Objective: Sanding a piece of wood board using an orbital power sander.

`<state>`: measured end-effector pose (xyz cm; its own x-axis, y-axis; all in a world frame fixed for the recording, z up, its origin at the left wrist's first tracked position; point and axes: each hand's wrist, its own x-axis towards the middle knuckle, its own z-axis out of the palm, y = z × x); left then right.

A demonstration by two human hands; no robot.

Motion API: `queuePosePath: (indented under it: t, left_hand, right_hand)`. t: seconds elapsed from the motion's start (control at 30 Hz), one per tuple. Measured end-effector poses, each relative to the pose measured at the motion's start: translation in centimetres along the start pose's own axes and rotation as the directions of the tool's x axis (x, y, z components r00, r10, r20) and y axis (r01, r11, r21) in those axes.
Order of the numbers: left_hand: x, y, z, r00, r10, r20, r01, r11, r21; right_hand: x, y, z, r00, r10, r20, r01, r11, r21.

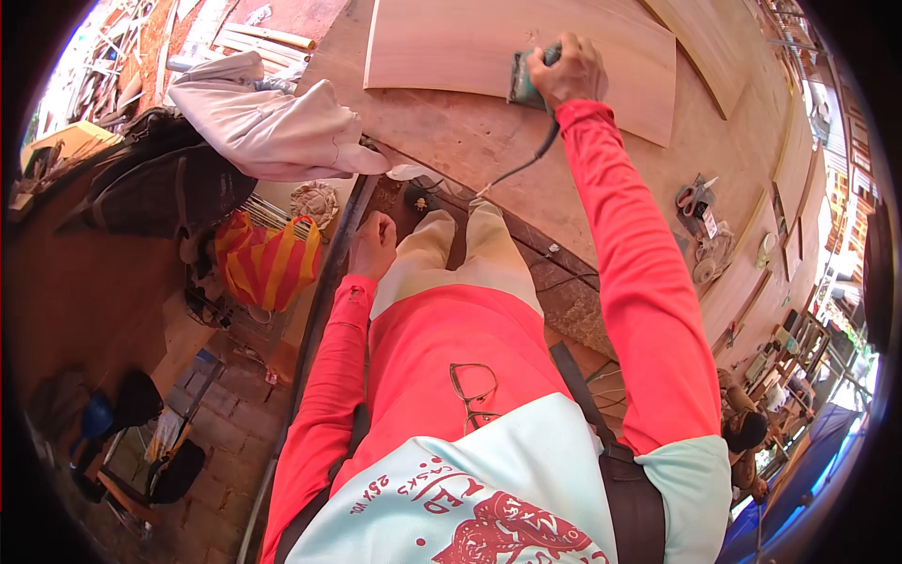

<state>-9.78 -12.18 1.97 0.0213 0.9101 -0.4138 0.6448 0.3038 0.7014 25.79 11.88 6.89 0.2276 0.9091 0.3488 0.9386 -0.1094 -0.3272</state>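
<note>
My right hand (571,70) is wrapped over the top of a green handheld power sander (522,83). The sander sits flat on a reddish-brown wooden panel (442,47), close to its near edge. From the sander a dark cord (528,165) runs back toward the bench's near edge. Low beside my left thigh is my left hand (374,246), its fingers curled in and partly hidden. Nothing shows in that hand. A dark metal bar (331,282) runs just left of it.
The wooden bench (451,132) holds another panel (705,42), plus scissors (693,197) at right. A pale cloth (272,122) hangs over the left corner, above a red-and-yellow striped bag (268,261). Another person (745,423) is at far right. Cords cross below the bench edge.
</note>
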Motion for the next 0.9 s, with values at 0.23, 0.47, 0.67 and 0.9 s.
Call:
queuePosePath:
  t: [0.23,0.47,0.67,0.9]
  left_hand:
    - [0.2,0.6,-1.3,1.0,-0.026,-0.006,0.026,0.999,0.03]
    - [-0.6,-1.6,-0.6,0.996,-0.079,-0.032,0.078,0.997,-0.01]
    - [-0.6,-0.6,-0.2,0.996,-0.069,-0.052,0.068,0.997,-0.02]
    - [-1.1,-0.1,-0.1,0.996,-0.068,-0.059,0.064,0.996,-0.063]
  right_hand:
    - [4.4,4.2,1.1,0.999,0.048,0.022,-0.046,0.995,-0.089]
    - [-1.1,2.3,-0.7,1.0,0.011,0.024,-0.01,0.999,-0.03]
    - [2.0,-2.4,1.3,0.999,-0.039,0.034,0.038,0.999,0.014]
    - [5.0,3.6,1.5,0.998,0.044,0.034,-0.041,0.995,-0.09]
